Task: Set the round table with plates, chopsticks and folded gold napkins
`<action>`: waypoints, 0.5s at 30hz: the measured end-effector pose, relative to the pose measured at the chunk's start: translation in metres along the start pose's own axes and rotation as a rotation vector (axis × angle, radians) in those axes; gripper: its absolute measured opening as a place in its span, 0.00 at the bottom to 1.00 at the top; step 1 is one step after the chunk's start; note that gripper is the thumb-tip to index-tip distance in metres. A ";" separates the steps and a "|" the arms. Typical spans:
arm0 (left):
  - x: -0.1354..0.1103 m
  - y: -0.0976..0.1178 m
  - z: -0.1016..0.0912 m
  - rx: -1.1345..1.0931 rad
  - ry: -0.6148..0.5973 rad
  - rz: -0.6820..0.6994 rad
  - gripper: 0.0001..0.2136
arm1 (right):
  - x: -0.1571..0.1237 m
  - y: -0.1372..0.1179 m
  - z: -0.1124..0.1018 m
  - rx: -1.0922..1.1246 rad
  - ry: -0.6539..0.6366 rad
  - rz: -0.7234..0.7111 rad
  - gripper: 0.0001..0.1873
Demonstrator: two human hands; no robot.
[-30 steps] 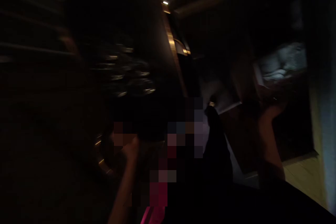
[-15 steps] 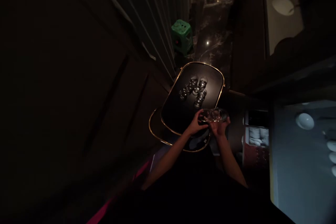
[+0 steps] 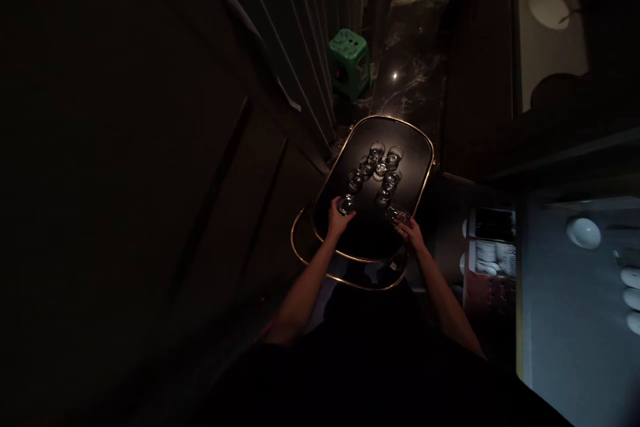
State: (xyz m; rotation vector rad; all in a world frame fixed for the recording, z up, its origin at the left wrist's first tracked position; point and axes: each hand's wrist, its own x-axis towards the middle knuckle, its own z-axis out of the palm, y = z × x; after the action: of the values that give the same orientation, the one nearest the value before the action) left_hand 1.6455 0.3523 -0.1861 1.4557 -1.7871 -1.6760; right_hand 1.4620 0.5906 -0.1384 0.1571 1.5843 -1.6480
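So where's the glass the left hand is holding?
In the head view, the glass stands on the gold-rimmed black tray, under the left hand, at the near end of the left row of glasses.

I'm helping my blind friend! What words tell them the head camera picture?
The left hand and right hand hold small clear glasses on a gold-rimmed black tray, near rows of more glasses. A green plastic stool stands on the dark marble floor beyond.
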 end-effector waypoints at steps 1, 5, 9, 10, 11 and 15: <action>0.013 0.000 -0.006 0.074 0.026 -0.004 0.41 | 0.004 0.006 -0.005 -0.027 -0.019 0.004 0.42; 0.051 -0.004 -0.010 0.210 0.013 0.019 0.39 | 0.017 0.036 0.000 -0.116 -0.099 0.023 0.45; 0.066 -0.011 0.004 0.229 0.006 0.020 0.40 | 0.031 0.059 0.020 -0.247 -0.116 -0.014 0.45; 0.067 -0.014 0.007 0.232 0.007 0.004 0.41 | 0.035 0.061 0.023 -0.284 -0.110 -0.041 0.45; 0.068 -0.017 0.011 0.237 0.004 -0.009 0.41 | 0.040 0.062 0.025 -0.322 -0.100 -0.076 0.44; 0.069 -0.028 0.019 0.273 -0.021 0.015 0.40 | 0.056 0.063 0.023 -0.480 -0.067 -0.196 0.43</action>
State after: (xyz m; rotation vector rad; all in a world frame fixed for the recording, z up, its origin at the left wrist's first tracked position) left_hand 1.6128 0.3132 -0.2439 1.5303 -2.0993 -1.4899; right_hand 1.4744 0.5529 -0.2168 -0.3086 1.9397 -1.3480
